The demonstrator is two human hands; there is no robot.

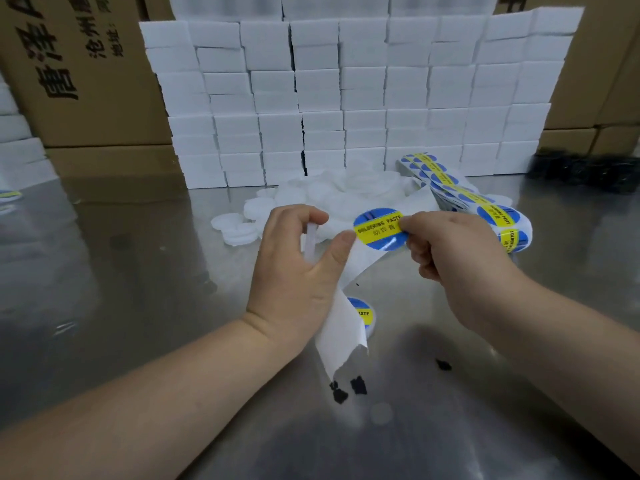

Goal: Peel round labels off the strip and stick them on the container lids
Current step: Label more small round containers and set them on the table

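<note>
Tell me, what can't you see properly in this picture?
Head view:
- White lid in the left hand: edge-on, fingers cover its face.
- Labelled lid on the table: mostly behind the backing strip.
- Dark things far right: too blurred to name.
- Box print: cut off by the top edge.

Shiny brushed-metal worktop (pixel 138 271), glossy blue-and-yellow label (pixel 379 228), matt white paper strip (pixel 341 327), matt white blocks (pixel 346 98), plain brown cardboard boxes (pixel 104 109) upper left.

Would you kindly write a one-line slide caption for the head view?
Right hand pinches a round label on the backing strip; left hand holds a white lid.
</note>
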